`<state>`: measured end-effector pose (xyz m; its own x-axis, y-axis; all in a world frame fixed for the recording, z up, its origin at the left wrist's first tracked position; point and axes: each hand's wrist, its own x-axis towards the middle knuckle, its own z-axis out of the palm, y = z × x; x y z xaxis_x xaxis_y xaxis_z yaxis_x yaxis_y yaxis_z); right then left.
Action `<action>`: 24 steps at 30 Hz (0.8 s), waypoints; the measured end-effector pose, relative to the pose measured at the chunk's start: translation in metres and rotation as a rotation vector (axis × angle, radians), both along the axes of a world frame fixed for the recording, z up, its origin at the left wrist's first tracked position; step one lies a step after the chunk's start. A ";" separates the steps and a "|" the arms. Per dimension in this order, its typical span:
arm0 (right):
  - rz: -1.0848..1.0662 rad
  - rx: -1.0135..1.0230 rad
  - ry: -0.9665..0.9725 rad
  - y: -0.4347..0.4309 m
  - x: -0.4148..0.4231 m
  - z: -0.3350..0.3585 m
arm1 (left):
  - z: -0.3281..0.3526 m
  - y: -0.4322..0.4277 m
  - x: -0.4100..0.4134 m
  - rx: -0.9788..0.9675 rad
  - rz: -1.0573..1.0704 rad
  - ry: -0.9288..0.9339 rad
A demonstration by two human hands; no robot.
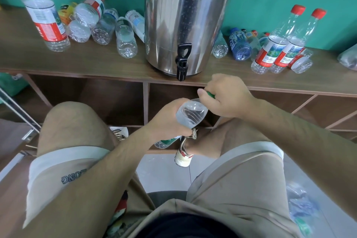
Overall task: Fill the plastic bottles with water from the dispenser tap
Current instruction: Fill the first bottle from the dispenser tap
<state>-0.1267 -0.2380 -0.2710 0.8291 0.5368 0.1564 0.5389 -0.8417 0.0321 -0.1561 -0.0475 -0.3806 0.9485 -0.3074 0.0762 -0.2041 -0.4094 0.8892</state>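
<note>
- One steel dispenser (185,15), the largest item, stands upright on the bench (87,60); droplets bead its drum.
- Several empty bottles (104,25) lie on their sides in a heap left of the drum. Two red-capped bottles (278,44) stand upright to its right, with others lying between.
- One held bottle (191,114) is carried below the bench edge, between the person's knees, lower than the tap and slightly to its right. It tilts, neck toward the bench, and appears to hold water.
- Left grip (166,120): fingers wrapped round the body of the held bottle, just behind its shoulder.
- Right grip (226,96): fingers closed over the green cap (210,94) at the neck. The two grips sit near one another, with only the bottle's shoulder showing between them.
- Tap (182,63): black, at the foot of the drum, with its spout overhanging the bench edge. No stream is visible.
- Step in hand (judged): turning the cap; with water apparently inside, tightening seems likelier than loosening, though the direction cannot be told.
- Method (judged): the left grip should hold firmly without squeezing, since a thin wall would push water out of the neck. The bottle should come nearer upright, and the right grip should turn the cap squarely on its thread.
</note>
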 end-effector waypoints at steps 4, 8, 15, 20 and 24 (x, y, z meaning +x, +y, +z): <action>-0.358 0.148 0.113 0.022 0.004 -0.005 | -0.001 -0.005 -0.002 -0.056 0.154 -0.090; -0.053 0.138 -0.145 0.020 -0.008 0.009 | 0.010 0.008 -0.002 -0.024 0.122 -0.144; -0.084 0.198 -0.157 0.079 -0.008 0.054 | 0.050 0.042 -0.015 -0.167 0.268 -0.253; -0.004 0.400 -0.192 0.155 -0.001 0.079 | 0.079 0.110 -0.023 -0.154 0.517 -0.395; 0.183 0.607 0.151 0.215 0.019 0.082 | 0.103 0.167 -0.009 -0.282 0.628 -0.363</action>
<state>-0.1078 -0.0229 -0.1892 0.7694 0.5242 0.3650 0.6365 -0.5809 -0.5074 -0.1648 0.1196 -0.2773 0.8391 0.3565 0.4109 -0.3074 -0.3125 0.8988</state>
